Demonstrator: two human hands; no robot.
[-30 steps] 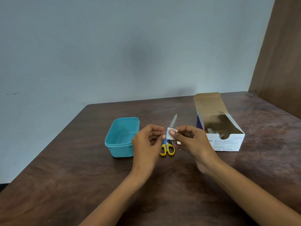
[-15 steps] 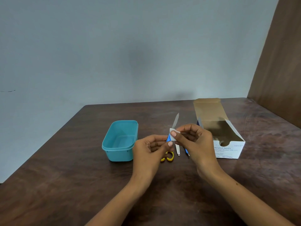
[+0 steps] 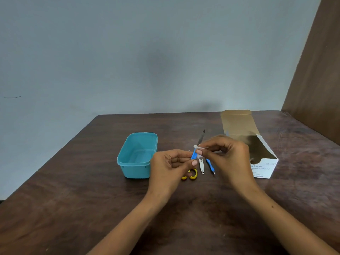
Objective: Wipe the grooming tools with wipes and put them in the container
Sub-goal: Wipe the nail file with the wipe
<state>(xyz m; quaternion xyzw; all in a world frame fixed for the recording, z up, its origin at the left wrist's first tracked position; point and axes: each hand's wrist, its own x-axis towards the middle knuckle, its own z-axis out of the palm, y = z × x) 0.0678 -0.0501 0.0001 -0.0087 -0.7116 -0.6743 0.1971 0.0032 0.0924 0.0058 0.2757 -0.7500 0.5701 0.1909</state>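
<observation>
My left hand (image 3: pixel 170 168) and my right hand (image 3: pixel 227 153) both pinch a small blue-and-white wipe packet (image 3: pixel 195 152) above the table, with its white top torn apart between my fingertips. Under my hands lie yellow-handled scissors (image 3: pixel 191 176), a metal nail clipper (image 3: pixel 201 165), a blue-handled cuticle tool (image 3: pixel 210 165) and a grey nail file (image 3: pixel 201 138). The open teal container (image 3: pixel 137 155) stands left of my left hand, with nothing visible inside.
An open white cardboard box of alcohol swabs (image 3: pixel 261 165) lies right of my right hand, its flap folded back. The dark wooden table (image 3: pixel 73 199) ends at a pale wall behind. A brown panel (image 3: pixel 316 80) rises at the far right.
The packet has gone from whole to torn open at its top. My hands have drifted slightly apart, uncovering the nail clipper and the cuticle tool beneath them.
</observation>
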